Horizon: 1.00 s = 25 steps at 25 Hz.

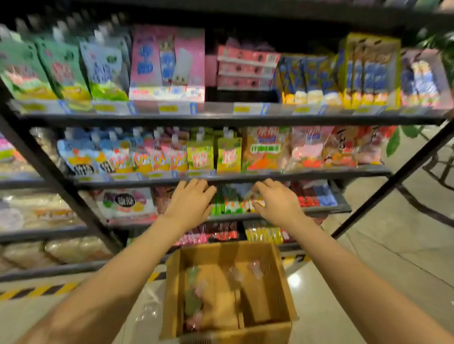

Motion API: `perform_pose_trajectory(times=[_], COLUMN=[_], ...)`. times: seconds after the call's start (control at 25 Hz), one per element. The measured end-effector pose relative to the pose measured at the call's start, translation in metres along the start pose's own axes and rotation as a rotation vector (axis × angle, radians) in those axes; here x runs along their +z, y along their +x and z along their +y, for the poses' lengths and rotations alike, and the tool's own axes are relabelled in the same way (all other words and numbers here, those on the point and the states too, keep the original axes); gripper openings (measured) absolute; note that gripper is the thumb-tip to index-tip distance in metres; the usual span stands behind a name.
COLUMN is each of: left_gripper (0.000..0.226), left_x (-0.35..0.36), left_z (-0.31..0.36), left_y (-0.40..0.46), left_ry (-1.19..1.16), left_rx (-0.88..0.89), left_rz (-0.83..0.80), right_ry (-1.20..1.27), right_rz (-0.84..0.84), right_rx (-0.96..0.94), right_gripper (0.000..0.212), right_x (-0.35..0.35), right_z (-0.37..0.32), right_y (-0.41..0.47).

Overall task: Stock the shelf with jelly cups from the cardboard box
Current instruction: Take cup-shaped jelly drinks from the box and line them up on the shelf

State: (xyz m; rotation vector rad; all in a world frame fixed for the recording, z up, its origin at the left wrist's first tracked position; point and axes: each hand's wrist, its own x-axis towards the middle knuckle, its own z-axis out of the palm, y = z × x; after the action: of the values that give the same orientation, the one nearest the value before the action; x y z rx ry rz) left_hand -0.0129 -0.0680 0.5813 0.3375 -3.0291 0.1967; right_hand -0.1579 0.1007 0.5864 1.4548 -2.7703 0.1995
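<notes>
Right, both hands are up at the shelf (pixel 323 209), third tier down, so I'd call this the placing step. My left hand (pixel 191 200) lies flat, fingers straight and spread over the goods there, holding nothing that I can see. My right hand (pixel 276 200) has its fingers curled down at the shelf's front edge, apparently onto a small pale packet, but it's too blurred to say whether it grips a jelly cup or merely nudges the row.

Between the two hands sits a row of green, orange and white packs (pixel 229 207), likely the jelly cups already placed.

Below, on the floor, the cardboard box (pixel 275 291) stands open with a few cups (pixel 193 297) left along its left side, pink and green through clear wrap.

Next, I reckon: square the row, then reach down into the box's left side for more.

Writing? Labels everywhere, pouches and price tags alike, but motion smear leaves none of it readable.
</notes>
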Motion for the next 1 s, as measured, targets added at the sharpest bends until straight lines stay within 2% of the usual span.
perform_pose_trajectory(times=[0.16, 0.32, 0.44, 0.56, 0.68, 0.84, 1.0], left_gripper=[0.039, 0.037, 0.045, 0.048, 0.056, 0.049, 0.047], left_x=[0.084, 0.166, 0.250, 0.325, 0.403, 0.509, 0.602], left_z=[0.017, 0.032, 0.039, 0.048, 0.056, 0.061, 0.068], left_y=[-0.030, -0.039, -0.048, -0.050, -0.052, -0.057, -0.053], left_ry=[-0.065, -0.116, -0.168, -0.165, -0.137, -0.111, -0.102], left_rx=[-0.023, -0.064, -0.114, -0.125, -0.110, -0.075, -0.046], left_rz=[-0.197, -0.317, -0.488, -0.573, -0.690, -0.667, -0.662], right_ry=[0.024, 0.060, 0.102, 0.125, 0.126, 0.137, 0.126], right_rz=[-0.155, -0.298, -0.366, -0.422, -0.500, -0.594, -0.630], right_rx=[0.024, 0.066, 0.111, 0.148, 0.105, -0.007, -0.188], right_gripper=[0.038, 0.040, 0.040, 0.038, 0.042, 0.054, 0.042], right_x=[0.080, 0.167, 0.241, 0.314, 0.395, 0.509, 0.613], right_z=[0.009, 0.024, 0.038, 0.054, 0.068, 0.070, 0.059], right_y=[-0.020, -0.019, -0.021, -0.025, -0.029, -0.041, -0.048])
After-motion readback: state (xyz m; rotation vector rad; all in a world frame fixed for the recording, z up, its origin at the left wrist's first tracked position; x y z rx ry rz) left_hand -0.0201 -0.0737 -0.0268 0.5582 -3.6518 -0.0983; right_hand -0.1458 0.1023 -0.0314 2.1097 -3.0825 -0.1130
